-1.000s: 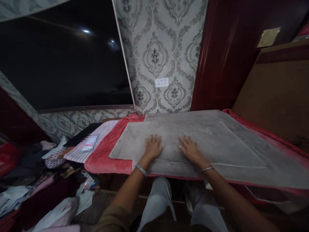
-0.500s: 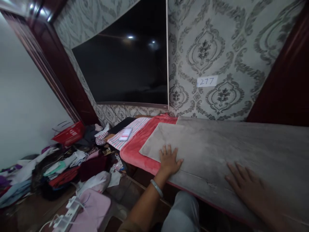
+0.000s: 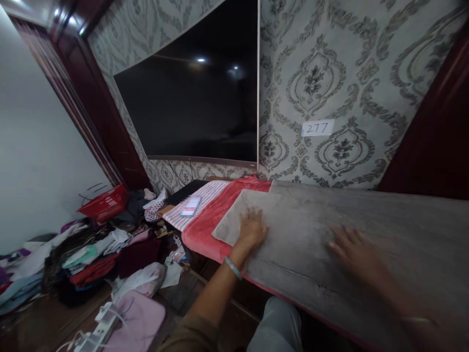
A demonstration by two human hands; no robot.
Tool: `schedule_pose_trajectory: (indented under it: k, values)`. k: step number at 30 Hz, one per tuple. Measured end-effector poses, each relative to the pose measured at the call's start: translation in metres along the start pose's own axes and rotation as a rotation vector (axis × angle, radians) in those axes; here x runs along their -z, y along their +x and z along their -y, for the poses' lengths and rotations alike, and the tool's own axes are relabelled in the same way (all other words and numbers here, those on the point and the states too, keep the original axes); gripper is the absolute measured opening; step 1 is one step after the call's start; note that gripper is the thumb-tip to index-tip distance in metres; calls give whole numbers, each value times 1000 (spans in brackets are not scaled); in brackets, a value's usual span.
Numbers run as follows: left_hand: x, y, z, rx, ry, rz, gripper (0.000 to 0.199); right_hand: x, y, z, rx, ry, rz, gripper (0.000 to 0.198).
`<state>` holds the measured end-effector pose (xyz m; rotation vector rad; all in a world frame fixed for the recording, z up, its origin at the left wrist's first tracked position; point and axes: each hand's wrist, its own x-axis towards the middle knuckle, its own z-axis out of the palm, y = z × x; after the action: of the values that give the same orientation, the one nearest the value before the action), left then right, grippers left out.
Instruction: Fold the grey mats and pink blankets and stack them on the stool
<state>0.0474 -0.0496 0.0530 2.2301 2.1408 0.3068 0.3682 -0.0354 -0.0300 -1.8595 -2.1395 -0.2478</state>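
A large grey plush cloth [image 3: 293,254] lies spread along the table, one end folded over into a lighter flap. My left hand [image 3: 252,229], with a bracelet at the wrist, rests flat on that lighter part with fingers spread. Over the middle of the grey cloth is my right hand [image 3: 353,252], palm down and fingers apart, a little blurred. Neither hand grips anything. Under the grey cloth a red plush blanket [image 3: 205,234] shows at the left and along the front edge. Further left, a striped cloth [image 3: 212,190] has a pixelated phone-like object [image 3: 191,206] on it.
A big television [image 3: 198,98] hangs on the patterned wall, beside a paper label [image 3: 318,128] reading 277. Heaps of clothes [image 3: 91,264] and a red basket [image 3: 104,203] fill the left side. A white power strip [image 3: 98,327] lies on a pink stool [image 3: 141,320].
My right hand has slid forward and left over the grey cloth. My left hand has shifted slightly forward, still flat on it. The camera view has moved a little.
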Motion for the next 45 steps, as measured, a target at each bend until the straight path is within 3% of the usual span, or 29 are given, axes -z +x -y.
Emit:
schedule_pose_trajectory:
  k: [4, 7, 10, 14, 23, 27, 30, 34, 40, 45]
  values:
    - [-27, 11, -23, -181, -35, 11, 66, 4, 15, 51, 86, -23, 107, 64]
    - [-49, 6, -22, -163, -58, 16, 68, -15, 2, 58, 125, -22, 131, 64]
    - [-57, 5, -16, -103, -74, 3, 72, -25, -7, 53, 124, -22, 135, 65]
    - [-52, 12, -2, -22, -65, 12, 74, -22, -8, 52, 113, -41, 150, 64]
    - [-26, 5, 70, 224, 45, 35, 71, -27, -9, 50, 101, -17, 117, 64]
    - [-13, 18, 57, 241, 91, 19, 67, -27, -7, 54, 107, -9, 131, 63]
    - [-12, 40, 26, 107, 74, -8, 68, -22, -2, 53, 113, -3, 141, 61]
    - [-25, 60, -7, -139, 48, 81, 63, -7, 8, 14, -8, -62, 95, 58]
    - [-46, 75, -10, -142, 153, -32, 59, 29, -23, -107, -391, -144, 151, 59]
    - [-43, 75, -14, -42, 194, -59, 60, 51, -65, -164, -545, -147, 155, 61]
